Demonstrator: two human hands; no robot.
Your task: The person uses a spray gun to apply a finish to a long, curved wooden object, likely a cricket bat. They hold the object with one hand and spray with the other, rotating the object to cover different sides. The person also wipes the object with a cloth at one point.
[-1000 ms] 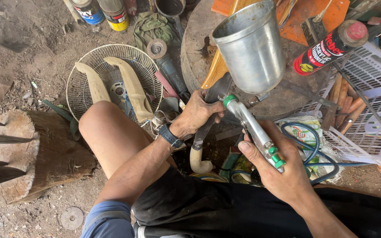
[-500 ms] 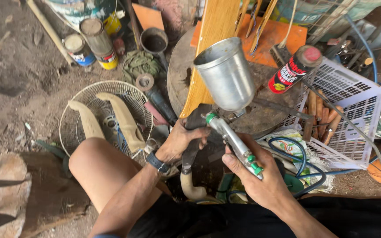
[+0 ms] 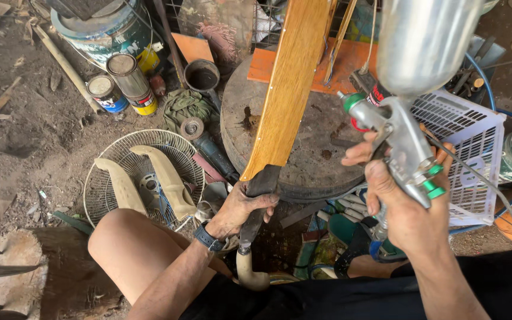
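Note:
My left hand (image 3: 241, 207) grips the dark blade section just below a long glossy yellow-brown wooden sheath (image 3: 290, 89), which leans up and away from me. A pale curved handle (image 3: 251, 274) sticks out below that hand. My right hand (image 3: 407, 207) holds a metal spray gun (image 3: 407, 151) with green knobs, its silver cup (image 3: 423, 41) upright at the top right. The gun's nozzle points left toward the wooden piece, a short gap away. A wristwatch (image 3: 210, 239) sits on my left wrist.
A round dark stump top (image 3: 318, 151) lies behind the wooden piece. A fan grille (image 3: 143, 172) with two pale wooden pieces rests left, above my bare knee (image 3: 122, 243). Paint cans (image 3: 127, 83) stand at the back left; a white plastic basket (image 3: 475, 148) sits right.
My right hand has lifted the spray gun up and to the right, closer to the camera. The long wooden piece now stands clear in my left hand, and my view has tilted upward.

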